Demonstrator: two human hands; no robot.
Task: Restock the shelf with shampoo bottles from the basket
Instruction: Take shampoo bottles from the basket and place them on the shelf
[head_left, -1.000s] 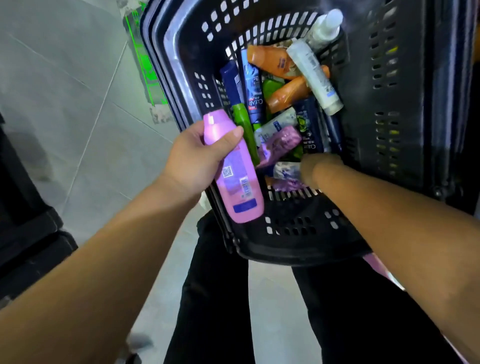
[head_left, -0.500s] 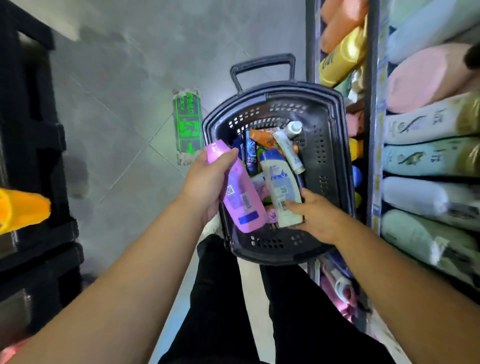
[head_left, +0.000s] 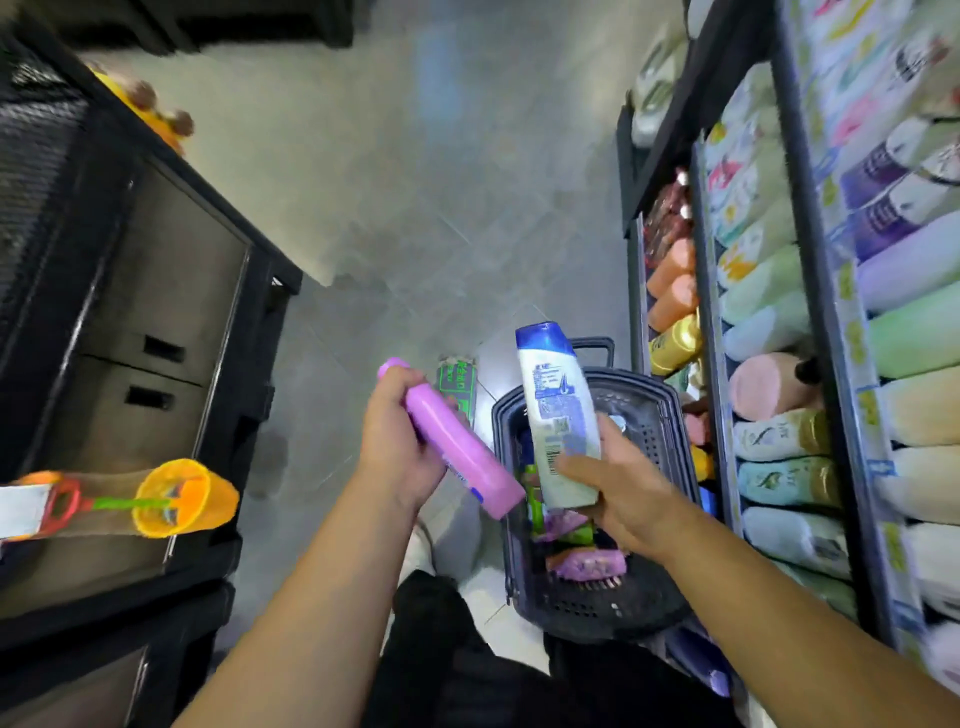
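My left hand (head_left: 397, 451) grips a pink shampoo bottle (head_left: 457, 444), tilted with its cap up and to the left. A white bottle with a blue cap (head_left: 558, 415) stands nearly upright in my right hand (head_left: 615, 491), which holds it by the lower end. Both bottles are lifted above the black basket (head_left: 670, 608) on the floor, where several more bottles and purple packs (head_left: 589, 564) lie. The shelf (head_left: 714, 332) on the right carries rows of bottles lying on their sides.
A black cabinet (head_left: 156, 322) with dark compartments stands on the left, with an orange toy (head_left: 176, 499) sticking out of it. Grey tiled floor (head_left: 415, 208) runs down the aisle between the cabinet and the shelf. A green floor sign (head_left: 457, 382) lies beyond the basket.
Both hands have risen out of the basket with their bottles. My view has lifted and pulled back, so the aisle and more shelf rows show.
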